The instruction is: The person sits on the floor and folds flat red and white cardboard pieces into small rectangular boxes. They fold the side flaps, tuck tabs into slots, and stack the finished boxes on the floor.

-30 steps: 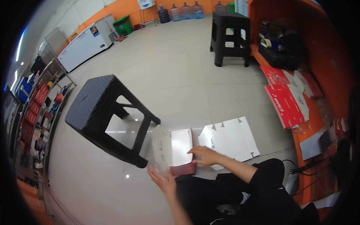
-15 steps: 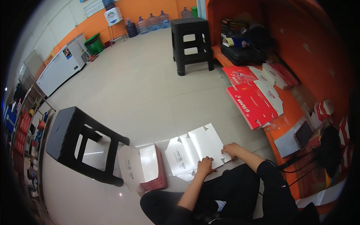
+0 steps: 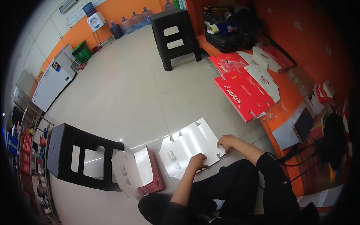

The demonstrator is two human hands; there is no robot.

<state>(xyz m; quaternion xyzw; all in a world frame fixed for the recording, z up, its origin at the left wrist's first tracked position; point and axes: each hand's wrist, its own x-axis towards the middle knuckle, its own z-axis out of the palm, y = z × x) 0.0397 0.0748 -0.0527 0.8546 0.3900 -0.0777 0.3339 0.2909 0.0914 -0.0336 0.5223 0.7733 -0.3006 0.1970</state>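
Observation:
A flat cardboard box blank [image 3: 183,148], pale inner face up, lies on the floor before my crossed legs. Faint printing and slotted flaps show on it. At its near edge, my left hand [image 3: 197,162] has its fingers bent round the cardboard. My right hand [image 3: 227,143] grips the right end by a flap, thumb and fingers closed. Just left of the blank sits a pile of folded box blanks [image 3: 152,172] with red edges, the top one spread open with its pale panel [image 3: 125,170] toward the stool.
Black plastic stools stand at the left [image 3: 84,157] and farther back [image 3: 174,37]. On the orange bench [image 3: 275,122] at the right lie red box blanks [image 3: 243,93], a phone [image 3: 303,125] and black cables. A crowded shelf [image 3: 28,161] runs along the far left.
My view has shifted, moving the surroundings leftward. My left hand has moved slightly left along the near edge, its fingers more curled. The blank's bright reflections and creases look different.

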